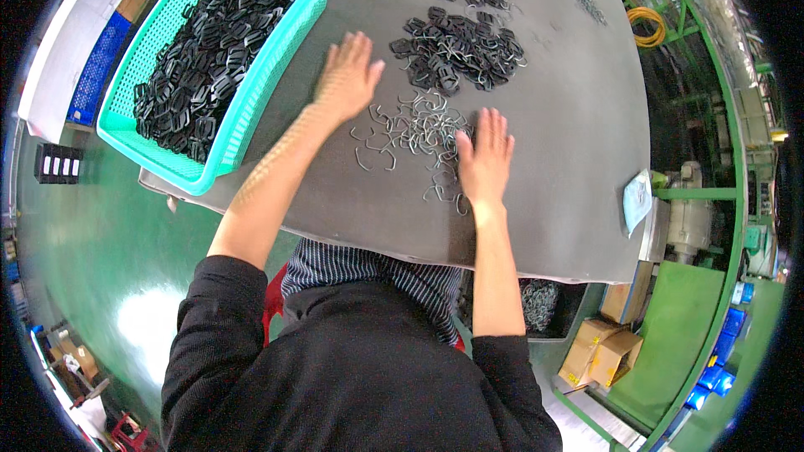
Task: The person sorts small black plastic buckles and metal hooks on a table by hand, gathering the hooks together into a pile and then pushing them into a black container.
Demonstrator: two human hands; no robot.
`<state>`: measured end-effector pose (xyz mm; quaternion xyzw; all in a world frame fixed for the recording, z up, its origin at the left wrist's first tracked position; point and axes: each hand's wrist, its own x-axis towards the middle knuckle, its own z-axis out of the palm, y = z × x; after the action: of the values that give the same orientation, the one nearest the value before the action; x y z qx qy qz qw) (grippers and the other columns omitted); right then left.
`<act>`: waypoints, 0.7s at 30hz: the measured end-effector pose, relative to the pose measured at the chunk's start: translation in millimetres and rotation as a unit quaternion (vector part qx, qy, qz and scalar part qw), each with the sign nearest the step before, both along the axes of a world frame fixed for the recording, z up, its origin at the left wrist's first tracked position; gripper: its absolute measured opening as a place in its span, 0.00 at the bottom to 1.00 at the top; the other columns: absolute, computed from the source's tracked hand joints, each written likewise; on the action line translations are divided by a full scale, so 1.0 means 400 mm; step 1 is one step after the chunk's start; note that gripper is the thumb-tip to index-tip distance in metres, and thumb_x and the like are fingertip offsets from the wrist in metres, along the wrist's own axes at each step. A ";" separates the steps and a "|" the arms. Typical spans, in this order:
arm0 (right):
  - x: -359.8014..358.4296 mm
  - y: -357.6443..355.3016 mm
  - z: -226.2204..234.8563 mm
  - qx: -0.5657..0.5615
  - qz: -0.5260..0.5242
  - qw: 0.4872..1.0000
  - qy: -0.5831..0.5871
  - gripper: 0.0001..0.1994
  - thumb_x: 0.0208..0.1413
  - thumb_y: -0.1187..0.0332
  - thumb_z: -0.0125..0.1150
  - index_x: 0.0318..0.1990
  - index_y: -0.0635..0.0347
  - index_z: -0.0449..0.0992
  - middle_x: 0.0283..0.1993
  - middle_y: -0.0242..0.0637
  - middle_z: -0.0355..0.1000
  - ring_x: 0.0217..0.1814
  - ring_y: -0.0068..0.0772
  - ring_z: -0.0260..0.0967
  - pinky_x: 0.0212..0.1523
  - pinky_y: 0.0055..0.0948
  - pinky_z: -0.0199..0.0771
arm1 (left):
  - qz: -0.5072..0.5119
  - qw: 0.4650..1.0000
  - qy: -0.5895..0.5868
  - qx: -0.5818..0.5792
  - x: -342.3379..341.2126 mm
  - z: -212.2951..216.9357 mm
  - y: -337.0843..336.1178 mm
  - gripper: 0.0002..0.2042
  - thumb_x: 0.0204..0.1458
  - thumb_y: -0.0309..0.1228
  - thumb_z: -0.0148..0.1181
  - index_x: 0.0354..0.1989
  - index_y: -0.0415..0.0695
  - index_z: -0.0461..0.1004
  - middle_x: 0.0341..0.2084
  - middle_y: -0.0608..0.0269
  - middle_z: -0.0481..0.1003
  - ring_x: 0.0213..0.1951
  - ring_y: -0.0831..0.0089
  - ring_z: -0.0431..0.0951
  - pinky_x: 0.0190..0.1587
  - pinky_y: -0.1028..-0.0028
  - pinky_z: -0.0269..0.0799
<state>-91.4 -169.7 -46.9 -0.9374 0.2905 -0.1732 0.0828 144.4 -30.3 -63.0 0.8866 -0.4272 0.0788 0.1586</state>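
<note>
Left hand and right hand, both released, flank bent wires; black slotted pieces lie ahead of the right.

I have two hands mid-frame, one turquoise basket upper left, one wire-hook pile at centre, one yellow coil upper right.

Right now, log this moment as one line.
left hand: open | right hand: open, beside metal hooks | black pieces: piled beyond hooks | turquoise basket: left, holding black pieces
</note>
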 end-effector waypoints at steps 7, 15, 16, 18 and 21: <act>0.057 0.084 0.015 0.131 0.141 0.979 -0.065 0.26 0.61 0.55 0.43 0.63 0.60 0.57 0.66 0.44 0.54 0.71 0.42 0.45 0.68 0.41 0.40 | -0.224 0.959 0.123 -0.120 -0.264 0.045 0.026 0.20 0.60 0.34 0.40 0.57 0.35 0.62 0.58 0.48 0.61 0.63 0.61 0.57 0.64 0.64 0.49; 0.032 0.368 0.075 0.046 0.313 0.948 -0.032 0.28 0.49 0.48 0.56 0.57 0.46 0.65 0.64 0.31 0.57 0.72 0.38 0.40 0.65 0.65 0.24 | -0.022 0.842 0.290 -0.454 -0.188 0.265 0.220 0.15 0.62 0.33 0.41 0.46 0.38 0.72 0.43 0.63 0.74 0.47 0.78 0.70 0.51 0.78 0.61; 0.059 0.369 0.067 0.009 0.266 0.963 -0.038 0.26 0.51 0.49 0.54 0.57 0.46 0.66 0.64 0.31 0.58 0.72 0.38 0.41 0.64 0.66 0.24 | -0.033 0.848 0.276 -0.450 -0.193 0.295 0.225 0.15 0.62 0.33 0.41 0.46 0.38 0.72 0.43 0.63 0.74 0.47 0.78 0.70 0.52 0.79 0.61; 0.112 0.330 0.043 -0.062 0.170 0.982 -0.048 0.24 0.53 0.50 0.51 0.56 0.47 0.68 0.63 0.31 0.59 0.71 0.39 0.42 0.64 0.67 0.24 | -0.050 0.865 0.246 -0.435 -0.219 0.330 0.233 0.15 0.62 0.33 0.41 0.46 0.37 0.72 0.43 0.62 0.74 0.47 0.78 0.70 0.52 0.78 0.61; 0.090 0.213 0.015 -0.074 0.073 0.993 -0.047 0.20 0.58 0.56 0.44 0.57 0.47 0.67 0.63 0.31 0.60 0.70 0.37 0.47 0.64 0.66 0.27 | -0.053 0.875 0.228 -0.424 -0.248 0.352 0.248 0.15 0.62 0.33 0.41 0.46 0.37 0.72 0.43 0.61 0.75 0.47 0.77 0.71 0.52 0.77 0.62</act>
<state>-55.6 -84.5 -40.9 -0.9506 0.2029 -0.2315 0.0389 45.4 69.0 77.7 0.7039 -0.3511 0.0399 0.6162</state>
